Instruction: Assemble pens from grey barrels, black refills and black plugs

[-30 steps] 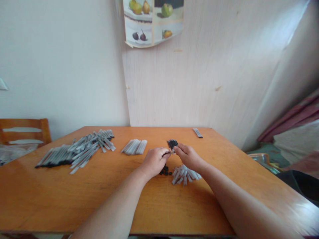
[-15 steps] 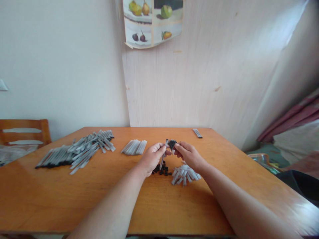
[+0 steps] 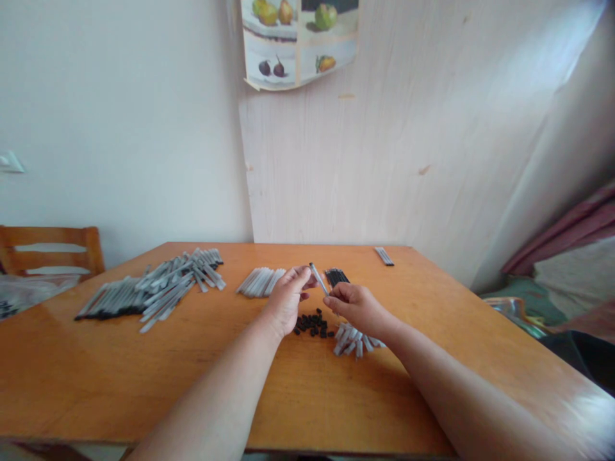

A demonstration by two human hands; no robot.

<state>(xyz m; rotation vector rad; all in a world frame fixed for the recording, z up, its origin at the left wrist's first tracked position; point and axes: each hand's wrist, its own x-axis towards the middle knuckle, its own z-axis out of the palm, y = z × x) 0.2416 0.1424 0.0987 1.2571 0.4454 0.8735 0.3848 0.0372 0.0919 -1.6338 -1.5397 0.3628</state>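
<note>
My left hand [image 3: 287,299] and my right hand [image 3: 350,305] meet above the middle of the wooden table [image 3: 120,378]. Both pinch one thin grey pen tube [image 3: 318,278], which slants up to the left between their fingertips. Below the hands lies a small heap of black caps [image 3: 313,324]. A cluster of short grey pieces [image 3: 354,340] rests under my right wrist. A bunch of black refills [image 3: 336,276] lies just behind the hands.
A big pile of grey pens [image 3: 154,289] spreads over the table's left side. A neat row of grey tubes [image 3: 261,282] lies left of the hands. Two dark sticks [image 3: 384,255] sit near the far edge. A wooden chair [image 3: 52,246] stands at the left.
The hands rose from the table and drew slightly apart. The grey tube, earlier held low and nearly upright in my left hand, now slants between both hands. The camera tilted down a little.
</note>
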